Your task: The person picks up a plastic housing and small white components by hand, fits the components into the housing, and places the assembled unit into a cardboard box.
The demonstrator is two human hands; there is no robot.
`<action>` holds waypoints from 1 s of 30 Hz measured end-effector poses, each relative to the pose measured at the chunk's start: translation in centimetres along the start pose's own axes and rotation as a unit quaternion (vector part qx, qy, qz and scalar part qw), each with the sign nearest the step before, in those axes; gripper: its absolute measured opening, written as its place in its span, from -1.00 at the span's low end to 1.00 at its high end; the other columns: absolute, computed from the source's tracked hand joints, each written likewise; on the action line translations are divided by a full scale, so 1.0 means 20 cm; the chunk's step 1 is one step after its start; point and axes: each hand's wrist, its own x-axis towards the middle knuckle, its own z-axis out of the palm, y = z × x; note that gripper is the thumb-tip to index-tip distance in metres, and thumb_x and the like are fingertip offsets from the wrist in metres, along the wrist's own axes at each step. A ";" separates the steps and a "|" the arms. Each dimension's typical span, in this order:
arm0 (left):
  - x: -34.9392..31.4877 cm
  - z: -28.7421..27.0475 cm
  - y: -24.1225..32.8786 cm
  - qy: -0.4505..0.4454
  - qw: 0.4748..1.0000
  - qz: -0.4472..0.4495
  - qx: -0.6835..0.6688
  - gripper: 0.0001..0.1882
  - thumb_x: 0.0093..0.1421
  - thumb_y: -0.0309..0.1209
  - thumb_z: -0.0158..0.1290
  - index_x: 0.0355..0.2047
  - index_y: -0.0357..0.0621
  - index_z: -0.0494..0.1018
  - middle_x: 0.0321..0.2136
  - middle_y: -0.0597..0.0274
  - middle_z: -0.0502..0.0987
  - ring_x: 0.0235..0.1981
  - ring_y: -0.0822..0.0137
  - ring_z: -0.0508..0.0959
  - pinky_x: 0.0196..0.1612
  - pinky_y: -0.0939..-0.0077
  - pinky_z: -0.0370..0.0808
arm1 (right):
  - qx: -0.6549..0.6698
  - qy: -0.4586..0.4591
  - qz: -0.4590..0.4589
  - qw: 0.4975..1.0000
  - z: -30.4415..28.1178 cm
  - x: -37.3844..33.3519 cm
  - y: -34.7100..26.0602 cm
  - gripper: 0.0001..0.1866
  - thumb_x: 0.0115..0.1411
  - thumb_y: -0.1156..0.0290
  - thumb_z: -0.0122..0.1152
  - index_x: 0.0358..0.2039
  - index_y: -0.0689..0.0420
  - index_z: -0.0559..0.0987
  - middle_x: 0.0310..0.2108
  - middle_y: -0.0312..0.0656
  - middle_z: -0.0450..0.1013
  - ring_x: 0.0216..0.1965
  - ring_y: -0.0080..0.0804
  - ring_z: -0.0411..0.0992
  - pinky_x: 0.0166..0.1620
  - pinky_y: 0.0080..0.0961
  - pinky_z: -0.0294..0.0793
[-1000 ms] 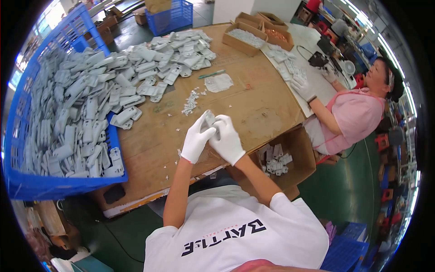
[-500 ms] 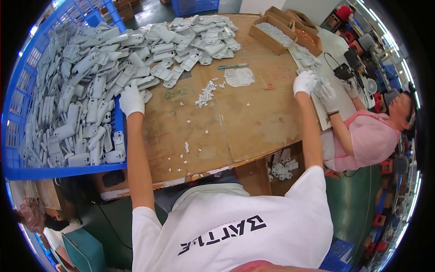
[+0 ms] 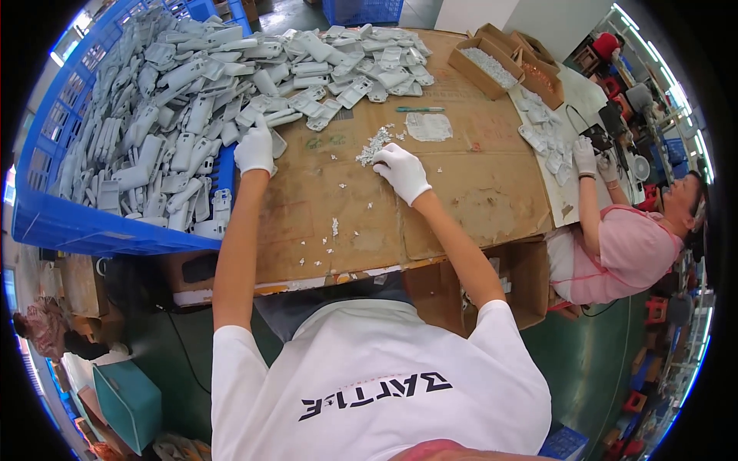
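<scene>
Here, the left hand (image 3: 255, 151) was at grey casings (image 3: 184, 152) heaped on the left, the right hand (image 3: 403, 170) at small white pieces (image 3: 377, 143) on the tabletop (image 3: 480, 188), both apart, any grip unclear; a cardboard box (image 3: 470, 77) stood far right

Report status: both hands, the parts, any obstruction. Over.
Left hand at edge of grey casings, grip unclear. Right hand at small white pieces, fingertips bent down. Pen and pale sheet nearby, apparently not blocking.
</scene>
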 end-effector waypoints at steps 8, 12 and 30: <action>-0.25 -0.39 0.01 -0.029 0.947 -0.177 -0.268 -0.54 0.29 -0.38 -0.04 0.22 0.06 0.32 -0.26 -0.05 0.64 -0.27 -0.09 0.65 -0.20 0.03 0.57 | -0.142 -0.196 -0.056 0.969 -0.04 0.21 0.03 -0.89 0.09 0.38 0.26 -0.45 0.14 0.62 -0.31 -0.04 0.54 -0.24 -0.06 0.56 -0.16 -0.22 0.57; -0.53 -0.35 0.13 -0.014 0.837 -0.142 -0.529 -0.53 0.15 -0.38 0.12 0.11 -0.08 0.46 -0.06 -0.04 0.60 -0.03 0.02 0.60 0.02 0.26 0.52 | -0.238 -0.231 -0.040 0.942 0.01 0.26 -0.07 -0.85 0.10 0.40 0.17 -0.40 0.19 0.62 -0.28 0.01 0.55 -0.25 -0.04 0.59 -0.18 -0.21 0.60; -0.72 -0.66 0.46 -0.007 0.790 -0.196 -0.581 -0.58 0.11 -0.41 0.18 0.02 -0.10 0.49 -0.12 0.00 0.61 -0.10 0.02 0.62 -0.06 0.28 0.54 | 0.158 0.039 0.061 0.985 0.10 -0.08 -0.62 -0.89 0.08 0.44 0.32 -0.38 0.18 0.64 -0.50 -0.20 0.49 -0.51 -0.46 0.45 -0.37 -0.51 0.44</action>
